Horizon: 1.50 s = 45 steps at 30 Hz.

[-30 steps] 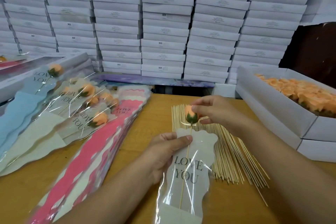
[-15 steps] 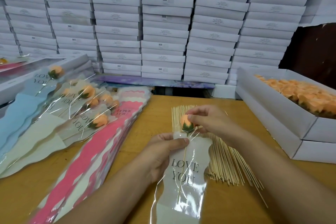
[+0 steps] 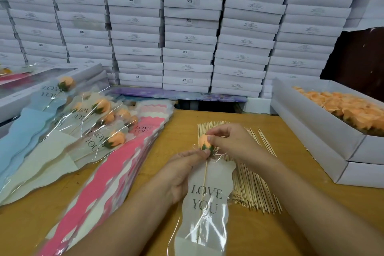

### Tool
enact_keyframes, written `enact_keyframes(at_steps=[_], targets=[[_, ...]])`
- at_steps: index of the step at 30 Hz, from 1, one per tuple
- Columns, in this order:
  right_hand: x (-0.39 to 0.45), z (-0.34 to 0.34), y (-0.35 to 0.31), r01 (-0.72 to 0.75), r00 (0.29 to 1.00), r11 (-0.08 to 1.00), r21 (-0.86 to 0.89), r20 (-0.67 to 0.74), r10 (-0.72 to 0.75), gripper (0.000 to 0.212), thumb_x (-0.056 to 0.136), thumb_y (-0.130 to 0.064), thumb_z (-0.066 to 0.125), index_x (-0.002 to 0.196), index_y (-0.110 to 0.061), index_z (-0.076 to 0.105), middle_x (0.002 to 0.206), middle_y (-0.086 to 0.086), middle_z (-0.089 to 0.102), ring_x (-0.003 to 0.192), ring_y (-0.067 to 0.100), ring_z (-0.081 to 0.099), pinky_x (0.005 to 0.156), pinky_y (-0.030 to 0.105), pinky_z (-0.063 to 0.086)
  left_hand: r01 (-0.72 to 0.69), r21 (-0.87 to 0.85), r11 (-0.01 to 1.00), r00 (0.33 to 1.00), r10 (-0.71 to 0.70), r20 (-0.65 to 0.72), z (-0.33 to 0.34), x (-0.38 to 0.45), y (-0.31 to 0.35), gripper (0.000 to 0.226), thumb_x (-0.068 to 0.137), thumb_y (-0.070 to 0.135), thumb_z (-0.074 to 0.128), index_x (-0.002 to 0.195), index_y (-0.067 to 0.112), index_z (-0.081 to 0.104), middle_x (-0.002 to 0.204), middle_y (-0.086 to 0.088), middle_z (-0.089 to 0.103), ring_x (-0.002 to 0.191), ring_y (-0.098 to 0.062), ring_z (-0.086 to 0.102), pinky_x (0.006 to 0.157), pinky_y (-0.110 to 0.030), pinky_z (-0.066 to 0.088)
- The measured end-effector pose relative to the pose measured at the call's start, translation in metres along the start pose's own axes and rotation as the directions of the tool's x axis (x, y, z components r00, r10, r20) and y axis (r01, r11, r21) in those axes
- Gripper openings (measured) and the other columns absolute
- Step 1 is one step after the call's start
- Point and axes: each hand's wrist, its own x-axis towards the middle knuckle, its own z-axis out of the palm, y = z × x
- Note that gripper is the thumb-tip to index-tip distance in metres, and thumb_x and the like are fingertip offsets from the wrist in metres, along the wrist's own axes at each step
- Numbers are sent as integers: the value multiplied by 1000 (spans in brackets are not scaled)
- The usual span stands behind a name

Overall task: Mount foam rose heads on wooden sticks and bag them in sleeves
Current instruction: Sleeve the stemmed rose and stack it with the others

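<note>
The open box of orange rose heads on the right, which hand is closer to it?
Right. The right hand pinches the rose head at mid-table, on the side toward the box of rose heads. The left hand grips the sleeve, farther from it.

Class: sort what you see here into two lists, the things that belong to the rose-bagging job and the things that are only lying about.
Belongs to the job:
rose
stick
sleeve
left hand
right hand
spare sticks
box of roses
empty sleeves
bagged roses

Only lying about:
stacked white boxes
purple sheet
</note>
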Motion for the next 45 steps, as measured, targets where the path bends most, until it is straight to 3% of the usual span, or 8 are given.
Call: enact_keyframes(at_steps=[6,10,13,19,27,33,40,45], targets=[[-1,-2,0,15,999,999,-31,30,-14,16,95,-17,64,92,-30,73,89,-9,73,73,-3,66,57,9,47,-13,-6,1000,1000,13,26,-3,1,1,51,79,14,75,124,-9,64,116,-30,67,79,-32,68,73,-38,59],[-2,-4,1,1,998,1000,-24,57,1,22,98,-22,60,88,-33,75,87,-17,75,75,-6,66,59,12,48,-25,-2,1000,999,25,22,-4,2,2,39,80,14,75,114,-4,70,99,-25,72,72,-29,70,66,-35,61],[-2,-5,0,-3,997,999,-53,83,7,24,99,-29,55,88,-38,75,92,-24,73,83,-11,64,77,21,47,-25,22,999,999,26,-24,-4,2,5,41,85,14,74,121,-4,66,99,-23,72,73,-30,70,65,-35,61],[-6,-10,-3,-21,985,997,-72,170,33,33,91,-57,53,109,-36,71,105,-12,74,105,3,65,98,35,48,-32,49,998,999,33,-29,-4,1,6,54,82,10,74,129,-10,56,79,-19,72,57,-25,68,51,-31,56],[-8,-9,-9,15,990,999,-30,138,-10,25,101,-42,48,102,-29,70,93,-13,76,109,3,61,112,52,36,-16,44,999,998,18,-54,-7,3,8,41,84,15,74,121,-1,66,91,-20,75,62,-25,71,51,-30,56],[-12,-6,-8,-49,960,998,-38,273,58,34,100,-48,43,117,-27,64,92,-7,77,108,3,62,113,49,35,-22,31,999,995,25,-95,-10,4,8,53,75,10,79,124,6,61,107,-23,74,84,-33,70,77,-46,60],[-10,-7,-7,-40,963,999,-27,266,45,28,100,-47,47,117,-32,62,93,-5,77,111,3,61,114,53,32,-31,8,999,995,32,-97,-11,7,8,49,80,4,76,126,7,59,103,-20,74,82,-30,71,80,-45,58],[-11,-9,-10,-40,949,999,-32,310,48,45,96,-53,47,131,-26,56,94,-2,77,105,-1,65,111,46,37,-61,82,995,994,68,-81,-12,9,6,55,81,13,78,131,4,58,109,-21,73,92,-33,70,88,-50,56]])
